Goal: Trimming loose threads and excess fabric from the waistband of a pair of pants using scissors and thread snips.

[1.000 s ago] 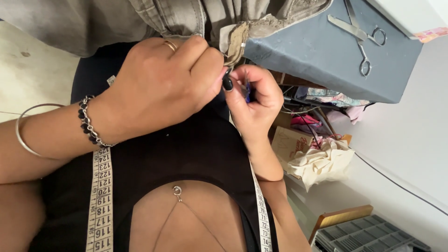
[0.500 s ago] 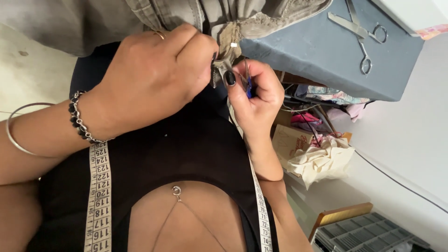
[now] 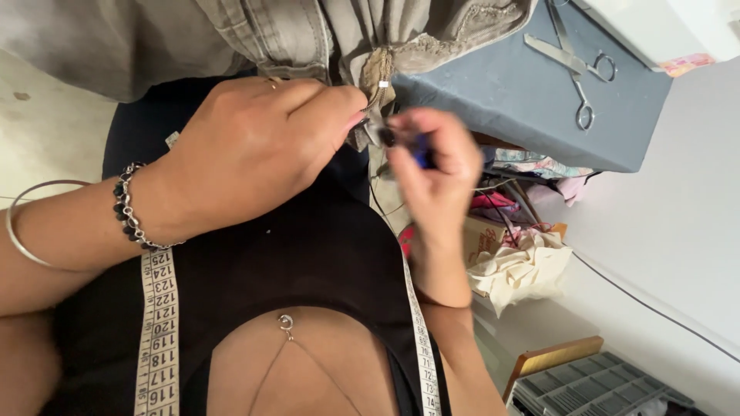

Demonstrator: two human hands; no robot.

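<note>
A grey garment (image 3: pixel 308 38) hangs across the top of the head view. My left hand (image 3: pixel 247 154), with a beaded bracelet and a bangle on the wrist, pinches a frayed beige edge of the garment (image 3: pixel 375 85) between thumb and fingers. Just right of it, my right hand (image 3: pixel 435 169) is blurred by motion and grips a small blue-handled tool (image 3: pixel 422 150) close to that edge. The tool's tip is too blurred to make out. A measuring tape (image 3: pixel 158 331) hangs round my neck over a black top.
Metal scissors (image 3: pixel 574 77) lie on a blue-grey surface (image 3: pixel 524 123) at the upper right. Below it sit a heap of fabric scraps (image 3: pixel 524 262), a grey plastic tray (image 3: pixel 593 385) and a wooden piece (image 3: pixel 551 358). A thin cable runs along the white wall.
My right hand has drawn slightly right and down, away from the pinched edge, and is now blurred. My left hand keeps its grip on the garment.
</note>
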